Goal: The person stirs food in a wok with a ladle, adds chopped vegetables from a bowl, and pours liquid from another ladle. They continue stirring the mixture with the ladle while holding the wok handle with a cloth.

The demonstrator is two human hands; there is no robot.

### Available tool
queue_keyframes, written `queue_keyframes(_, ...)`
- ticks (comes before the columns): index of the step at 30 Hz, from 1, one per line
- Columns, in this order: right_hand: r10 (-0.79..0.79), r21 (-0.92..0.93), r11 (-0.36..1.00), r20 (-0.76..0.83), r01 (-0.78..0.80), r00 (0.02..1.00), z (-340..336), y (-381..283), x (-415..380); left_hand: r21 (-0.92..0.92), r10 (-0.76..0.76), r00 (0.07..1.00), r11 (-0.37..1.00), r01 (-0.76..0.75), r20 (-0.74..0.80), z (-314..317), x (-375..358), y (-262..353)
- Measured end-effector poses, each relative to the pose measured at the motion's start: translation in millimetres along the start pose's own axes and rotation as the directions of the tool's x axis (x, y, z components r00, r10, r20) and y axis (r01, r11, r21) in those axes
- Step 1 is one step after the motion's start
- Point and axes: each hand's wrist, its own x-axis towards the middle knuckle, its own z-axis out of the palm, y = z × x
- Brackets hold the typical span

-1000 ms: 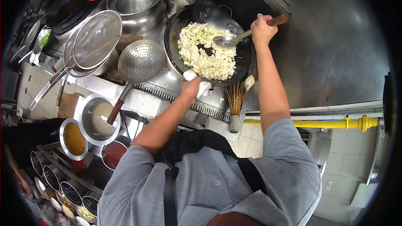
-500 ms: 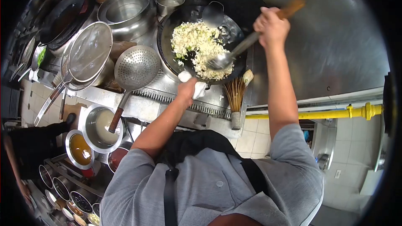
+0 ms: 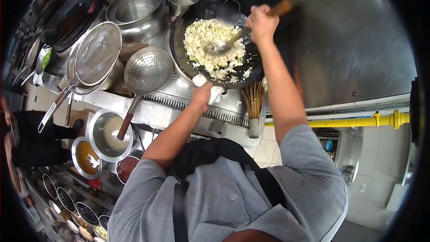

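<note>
A black wok (image 3: 179,45) holds a heap of rice (image 3: 207,38) mixed with green bits. My left hand (image 3: 202,96) is closed on a folded white cloth (image 3: 216,94) at the wok's near rim; the part of the wok under the cloth is hidden. Closed around a ladle (image 3: 237,36), my right hand (image 3: 263,23) is over the wok's far right side. The ladle's wooden end sticks out past the hand, and its bowl, blurred, sits in the rice. A bamboo wok brush (image 3: 253,103) lies just right of the wok, close to its near rim.
Left of the wok are a perforated skimmer (image 3: 148,71), a mesh strainer (image 3: 98,54) and steel pots (image 3: 134,9). Bowls of liquid (image 3: 87,157) stand lower left. A yellow pipe (image 3: 354,121) runs along the right. Another person (image 3: 38,139) stands at the far left.
My right hand and the ladle have moved left, pushing rice from the wok's near right toward its far left. My left hand stays on the cloth. The other person shows more at the left.
</note>
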Motion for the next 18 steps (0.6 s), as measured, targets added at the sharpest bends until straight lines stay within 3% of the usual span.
queue_keyframes(2,-0.045,0.095,0.995,0.080,0.037,0.996,2,-23,24,0.064,-0.018,1.000,0.998,0.019,-0.007,-9,9,-5)
queue_keyframes(3,0.125,0.291,0.947,0.064,-0.139,0.990,16,-66,18,0.054,-0.002,1.000,0.999,0.002,0.003,-4,10,-1)
queue_keyframes(4,0.030,0.326,0.944,0.069,-0.051,0.997,14,-76,10,0.026,0.018,1.000,1.000,-0.018,-0.008,-2,6,-2)
queue_keyframes(5,-0.010,0.363,0.932,-0.038,0.023,0.999,15,-70,1,0.004,0.026,0.999,1.000,-0.026,-0.027,-2,1,-4)
queue_keyframes(7,-0.004,0.279,0.959,-0.127,0.039,0.992,24,-15,-18,0.040,0.043,0.997,0.998,-0.040,-0.059,-3,-4,-6)
queue_keyframes(8,0.107,0.268,0.961,-0.126,-0.070,0.986,20,-7,-7,0.060,0.024,0.998,0.998,-0.021,-0.056,-7,-1,-11)
queue_keyframes(9,0.188,0.180,0.968,-0.070,-0.173,0.980,20,-16,16,0.066,0.027,0.998,0.998,-0.023,-0.052,-5,7,-7)
queue_keyframes(11,0.192,0.214,0.957,0.036,-0.195,0.981,18,-45,36,0.083,0.025,0.998,0.996,-0.020,-0.054,-10,3,-11)
queue_keyframes(13,0.008,0.229,0.973,-0.076,0.010,0.997,16,-60,36,0.108,0.157,0.986,0.983,-0.151,-0.049,-7,10,-11)
queue_keyframes(15,-0.052,0.198,0.976,-0.208,0.094,0.977,17,-31,13,0.069,0.116,0.991,0.991,-0.112,-0.063,-5,3,-8)
queue_keyframes(16,0.005,0.184,0.983,-0.191,0.030,0.982,15,14,11,0.085,0.046,0.997,0.996,-0.041,-0.057,1,-16,3)
queue_keyframes(17,0.054,0.064,0.997,-0.134,-0.046,0.989,14,7,17,0.096,-0.009,0.999,0.995,0.014,-0.049,5,-24,14)
queue_keyframes(18,-0.100,-0.070,0.992,0.061,0.104,0.993,11,15,49,0.092,0.027,0.996,0.996,-0.020,-0.079,-7,7,-5)
